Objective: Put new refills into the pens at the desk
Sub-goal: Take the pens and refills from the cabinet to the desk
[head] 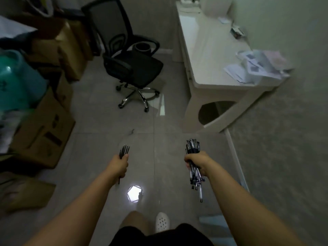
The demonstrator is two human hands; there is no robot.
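- No text is showing clearly enough to read.
- Dark printed marks are appearing on the cardboard boxes, too blurred to make out.
- Papers on the desk are showing illegible print.

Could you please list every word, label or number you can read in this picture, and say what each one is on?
None can be read.
Brown cardboard boxes: dark printed marks, too blurred.
Clear pens with black grips, held in the right hand: pale print on one grip, too small.
Loose white papers on the white desk: printed blocks, blurred.
Thin black refills in the left hand: no visible print.
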